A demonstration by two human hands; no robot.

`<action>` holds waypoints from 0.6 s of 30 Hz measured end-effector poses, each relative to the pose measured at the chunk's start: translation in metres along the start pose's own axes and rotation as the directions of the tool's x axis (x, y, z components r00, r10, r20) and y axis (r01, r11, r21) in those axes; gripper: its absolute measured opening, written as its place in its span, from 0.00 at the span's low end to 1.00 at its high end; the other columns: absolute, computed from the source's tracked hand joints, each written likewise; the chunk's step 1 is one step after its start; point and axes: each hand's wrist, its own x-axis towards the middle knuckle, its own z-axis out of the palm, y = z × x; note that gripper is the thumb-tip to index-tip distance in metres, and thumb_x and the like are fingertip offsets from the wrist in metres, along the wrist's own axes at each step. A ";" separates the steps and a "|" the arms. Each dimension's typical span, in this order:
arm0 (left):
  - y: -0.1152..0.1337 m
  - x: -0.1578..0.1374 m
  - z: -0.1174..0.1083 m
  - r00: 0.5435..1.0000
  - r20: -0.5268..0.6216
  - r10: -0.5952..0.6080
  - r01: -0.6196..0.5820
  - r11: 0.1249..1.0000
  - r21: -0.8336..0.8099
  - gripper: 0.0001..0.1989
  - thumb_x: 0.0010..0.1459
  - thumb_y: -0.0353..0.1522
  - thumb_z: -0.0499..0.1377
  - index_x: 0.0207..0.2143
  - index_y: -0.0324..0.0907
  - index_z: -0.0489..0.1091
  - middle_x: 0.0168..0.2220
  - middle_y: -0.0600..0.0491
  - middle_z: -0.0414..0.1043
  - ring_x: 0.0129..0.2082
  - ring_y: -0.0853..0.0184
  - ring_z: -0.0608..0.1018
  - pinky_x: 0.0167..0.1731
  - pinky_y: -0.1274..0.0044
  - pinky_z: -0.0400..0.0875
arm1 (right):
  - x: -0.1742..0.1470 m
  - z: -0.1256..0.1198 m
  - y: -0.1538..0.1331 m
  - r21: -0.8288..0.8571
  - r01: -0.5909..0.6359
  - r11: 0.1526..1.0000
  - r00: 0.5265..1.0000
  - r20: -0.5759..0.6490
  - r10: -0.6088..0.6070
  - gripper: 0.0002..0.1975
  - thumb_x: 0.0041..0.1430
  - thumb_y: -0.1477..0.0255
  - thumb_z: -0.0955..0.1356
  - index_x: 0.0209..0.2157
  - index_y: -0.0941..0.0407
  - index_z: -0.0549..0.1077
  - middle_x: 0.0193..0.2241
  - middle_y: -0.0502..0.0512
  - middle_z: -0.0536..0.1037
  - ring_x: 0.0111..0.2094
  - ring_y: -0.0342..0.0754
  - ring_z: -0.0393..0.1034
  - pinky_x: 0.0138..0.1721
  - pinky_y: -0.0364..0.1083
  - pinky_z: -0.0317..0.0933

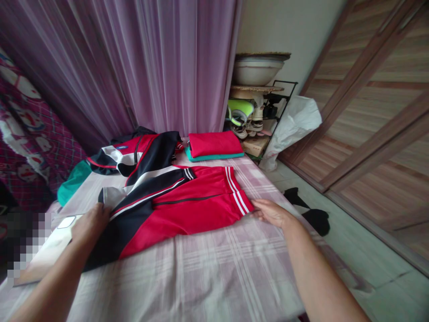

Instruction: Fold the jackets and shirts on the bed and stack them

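A red, black and white track jacket (187, 214) lies on the bed, its dark zip running lengthwise and one black sleeve (157, 188) folded across it. My left hand (92, 222) is closed on the jacket's edge at its grey and black end. At the opposite end, my right hand (271, 212) pinches the corner of the red hem with white stripes. Behind it lies a second jacket (134, 154) in the same colours, crumpled. A folded red garment (214, 143) rests on a folded green one (217, 156) at the back.
A plaid sheet (201, 277) covers the bed. A pale flat object (50, 250) lies by my left forearm. Purple curtains (174, 67) hang behind. To the right stand a shoe rack (283, 105), a white plastic bag (291, 125) and a wooden wardrobe (375, 98); black cloth (317, 220) lies on the floor.
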 end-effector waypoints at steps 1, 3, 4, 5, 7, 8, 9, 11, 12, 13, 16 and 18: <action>0.001 0.000 -0.001 1.000 0.003 -0.005 0.005 1.000 0.003 0.28 0.65 0.46 0.38 0.47 0.38 0.69 0.45 0.33 0.77 0.43 0.46 0.80 0.36 0.64 0.71 | -0.001 0.002 0.000 0.017 -0.018 1.000 1.000 0.000 0.018 0.06 0.59 0.68 0.71 0.35 0.56 0.73 0.30 0.53 0.81 0.24 0.39 0.73 0.17 0.34 0.53; 0.002 -0.001 -0.002 1.000 0.012 -0.012 0.012 1.000 0.012 0.28 0.65 0.46 0.37 0.47 0.38 0.69 0.46 0.33 0.77 0.44 0.46 0.80 0.37 0.64 0.71 | 0.000 0.005 0.001 0.034 -0.039 0.999 0.999 -0.008 0.039 0.04 0.61 0.71 0.69 0.37 0.56 0.74 0.32 0.55 0.82 0.24 0.40 0.74 0.17 0.34 0.54; 0.003 -0.002 -0.003 1.000 0.018 -0.016 0.015 1.000 0.017 0.28 0.65 0.46 0.37 0.47 0.38 0.69 0.47 0.33 0.77 0.44 0.47 0.80 0.37 0.65 0.71 | 0.001 0.006 0.001 0.038 -0.042 0.998 0.999 -0.018 0.043 0.04 0.62 0.71 0.69 0.37 0.56 0.74 0.31 0.55 0.82 0.23 0.39 0.74 0.16 0.34 0.52; 0.004 -0.002 -0.004 1.000 0.023 -0.019 0.018 1.000 0.024 0.29 0.65 0.46 0.37 0.47 0.38 0.69 0.47 0.33 0.77 0.44 0.47 0.80 0.37 0.65 0.71 | 0.003 0.007 0.002 0.042 -0.042 0.998 0.999 -0.027 0.043 0.04 0.62 0.71 0.69 0.36 0.57 0.74 0.31 0.55 0.82 0.22 0.39 0.73 0.15 0.33 0.51; 0.004 -0.002 -0.004 0.999 0.026 -0.021 0.020 0.999 0.037 0.28 0.65 0.46 0.36 0.46 0.38 0.68 0.47 0.34 0.77 0.45 0.48 0.80 0.37 0.66 0.71 | 0.007 0.007 0.002 0.046 -0.038 0.998 0.999 -0.024 0.039 0.06 0.62 0.69 0.69 0.35 0.57 0.74 0.30 0.56 0.82 0.21 0.39 0.73 0.13 0.33 0.49; 0.004 -0.001 -0.004 1.000 0.023 -0.019 0.018 0.999 0.043 0.28 0.65 0.46 0.36 0.46 0.39 0.68 0.47 0.35 0.77 0.44 0.48 0.80 0.36 0.67 0.71 | 0.008 0.006 0.003 0.045 -0.036 0.998 0.999 -0.019 0.036 0.07 0.61 0.68 0.70 0.35 0.57 0.74 0.29 0.56 0.82 0.21 0.39 0.72 0.13 0.33 0.49; 0.004 -0.001 -0.003 1.000 0.018 -0.015 0.014 0.999 0.047 0.28 0.65 0.46 0.36 0.45 0.39 0.69 0.46 0.36 0.77 0.44 0.48 0.80 0.36 0.67 0.71 | 0.010 0.006 0.003 0.041 -0.033 0.999 0.999 -0.015 0.033 0.08 0.61 0.67 0.70 0.35 0.57 0.74 0.28 0.56 0.82 0.21 0.39 0.72 0.13 0.34 0.49; 0.002 0.000 -0.002 1.000 0.003 -0.004 0.004 0.999 0.053 0.28 0.65 0.46 0.36 0.45 0.39 0.69 0.45 0.37 0.78 0.43 0.48 0.81 0.35 0.67 0.71 | 0.011 0.007 0.003 0.020 -0.020 1.000 1.000 -0.021 0.021 0.09 0.61 0.66 0.70 0.34 0.57 0.74 0.27 0.56 0.81 0.20 0.40 0.72 0.13 0.34 0.50; 0.001 0.000 -0.001 1.000 -0.003 -0.001 0.001 0.998 0.055 0.28 0.65 0.46 0.37 0.44 0.40 0.69 0.45 0.37 0.78 0.43 0.48 0.81 0.34 0.67 0.71 | 0.011 0.008 0.003 0.000 -0.014 1.000 0.999 -0.034 0.014 0.08 0.61 0.66 0.70 0.34 0.58 0.73 0.26 0.56 0.81 0.20 0.40 0.72 0.14 0.34 0.50; 0.001 0.000 -0.001 1.000 -0.006 0.002 -0.001 0.999 0.054 0.28 0.65 0.46 0.37 0.44 0.40 0.69 0.44 0.37 0.78 0.42 0.49 0.81 0.34 0.67 0.71 | 0.011 0.009 0.002 -0.024 -0.010 1.000 0.999 -0.053 0.009 0.08 0.61 0.67 0.70 0.33 0.58 0.73 0.26 0.56 0.80 0.20 0.40 0.71 0.14 0.35 0.50; 0.000 0.000 -0.002 1.000 0.002 0.007 -0.007 0.999 0.044 0.28 0.65 0.46 0.36 0.43 0.39 0.70 0.45 0.36 0.78 0.42 0.48 0.81 0.34 0.68 0.71 | 0.011 0.013 0.002 -0.078 0.001 0.997 0.994 -0.112 -0.010 0.06 0.60 0.71 0.69 0.30 0.58 0.72 0.24 0.55 0.79 0.20 0.40 0.70 0.15 0.35 0.49; 0.001 0.000 -0.005 1.000 0.013 0.006 -0.007 0.999 0.038 0.28 0.65 0.46 0.36 0.43 0.38 0.69 0.46 0.34 0.78 0.43 0.47 0.81 0.34 0.67 0.71 | 0.011 0.011 0.001 -0.099 0.014 0.995 0.987 -0.158 -0.030 0.06 0.59 0.72 0.68 0.28 0.58 0.71 0.23 0.54 0.78 0.20 0.39 0.69 0.15 0.35 0.48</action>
